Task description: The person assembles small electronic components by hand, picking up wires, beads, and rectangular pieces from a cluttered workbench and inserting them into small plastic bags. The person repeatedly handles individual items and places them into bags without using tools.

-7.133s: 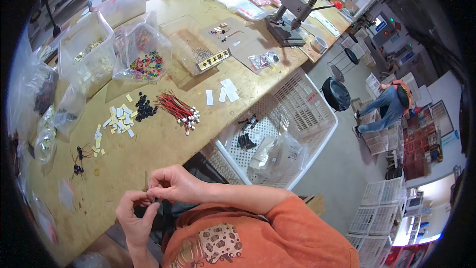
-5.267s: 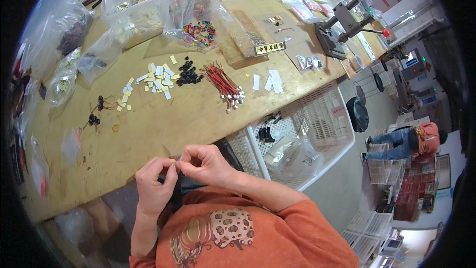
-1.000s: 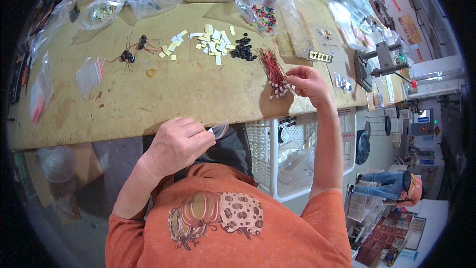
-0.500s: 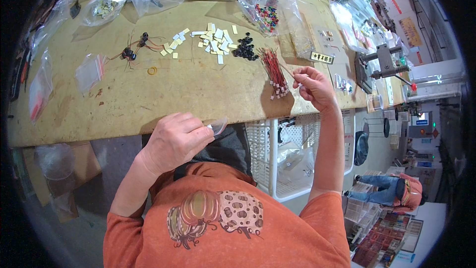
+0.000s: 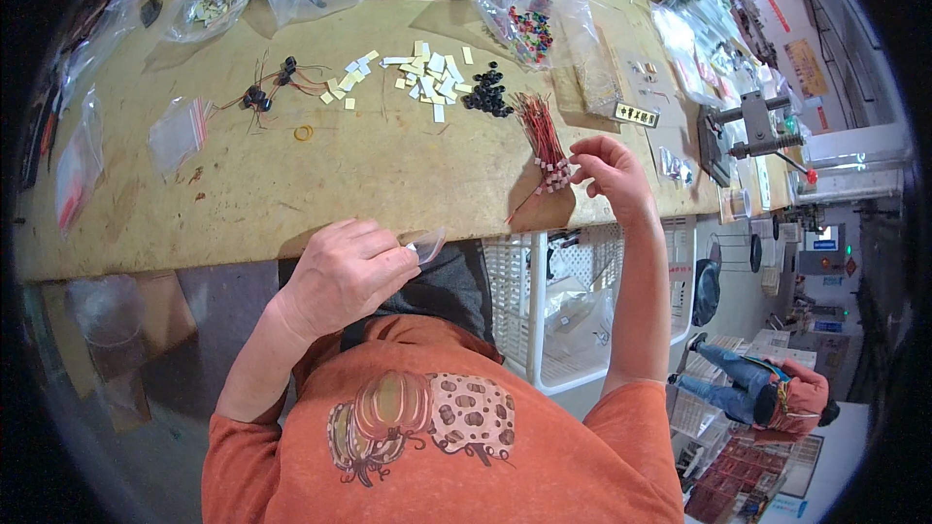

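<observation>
My left hand (image 5: 354,267) is closed at the table's front edge, with a small clear plastic piece (image 5: 427,246), like a bag corner, sticking out past its fingers. The rest of that piece is hidden by the hand. Farther right, my right hand (image 5: 612,175) has its thumb and forefinger pinched at the white connector ends of a bundle of red wires (image 5: 542,136). One thin red wire (image 5: 522,207) slants from those fingertips' side toward the table edge. Its connector is hard to make out. The bundle lies on the table, connectors toward me.
Black round parts (image 5: 488,92), pale yellow and white tabs (image 5: 432,76) and black coils with wires (image 5: 256,99) lie on the table. Behind are clear bags, one with coloured beads (image 5: 532,31). A small press (image 5: 748,126) stands right; a white basket (image 5: 515,301) is below.
My right hand has shifted slightly down to the bundle's connector end. The single wire pointed up and left before; one now slants down and left. My left hand stays put.
</observation>
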Demonstrator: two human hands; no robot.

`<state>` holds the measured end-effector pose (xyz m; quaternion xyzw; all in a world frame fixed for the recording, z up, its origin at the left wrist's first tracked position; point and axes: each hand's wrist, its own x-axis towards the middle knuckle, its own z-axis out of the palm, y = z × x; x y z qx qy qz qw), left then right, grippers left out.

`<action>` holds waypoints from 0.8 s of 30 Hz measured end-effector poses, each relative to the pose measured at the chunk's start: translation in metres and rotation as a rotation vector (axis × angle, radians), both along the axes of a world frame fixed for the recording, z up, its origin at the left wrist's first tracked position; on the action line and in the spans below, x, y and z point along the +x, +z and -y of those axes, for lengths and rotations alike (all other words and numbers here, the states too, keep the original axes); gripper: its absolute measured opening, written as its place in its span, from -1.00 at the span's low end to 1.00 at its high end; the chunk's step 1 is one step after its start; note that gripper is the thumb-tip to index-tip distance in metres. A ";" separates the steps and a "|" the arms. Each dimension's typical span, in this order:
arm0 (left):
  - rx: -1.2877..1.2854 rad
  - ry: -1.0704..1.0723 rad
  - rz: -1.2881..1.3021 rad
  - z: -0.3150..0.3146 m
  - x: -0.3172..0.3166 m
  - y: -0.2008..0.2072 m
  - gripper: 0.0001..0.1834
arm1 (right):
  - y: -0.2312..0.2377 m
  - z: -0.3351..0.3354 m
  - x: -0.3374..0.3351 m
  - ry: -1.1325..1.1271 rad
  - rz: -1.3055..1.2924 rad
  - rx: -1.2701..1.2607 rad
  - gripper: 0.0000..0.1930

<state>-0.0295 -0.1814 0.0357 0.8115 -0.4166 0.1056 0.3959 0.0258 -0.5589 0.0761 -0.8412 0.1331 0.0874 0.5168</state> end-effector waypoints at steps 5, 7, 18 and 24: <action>0.009 -0.007 0.004 0.000 0.000 0.001 -0.85 | -0.002 -0.018 -0.017 0.214 0.304 -0.494 -0.83; 0.012 0.000 0.005 0.000 -0.001 0.001 -0.85 | 0.005 -0.039 -0.023 0.286 0.338 -0.562 -0.81; 0.011 -0.005 0.001 -0.002 -0.003 0.000 -0.83 | -0.023 -0.018 -0.008 -0.044 0.273 0.158 -0.95; 0.014 -0.012 0.005 -0.001 -0.003 -0.002 -0.83 | -0.017 -0.005 0.003 -0.284 0.084 0.734 -0.91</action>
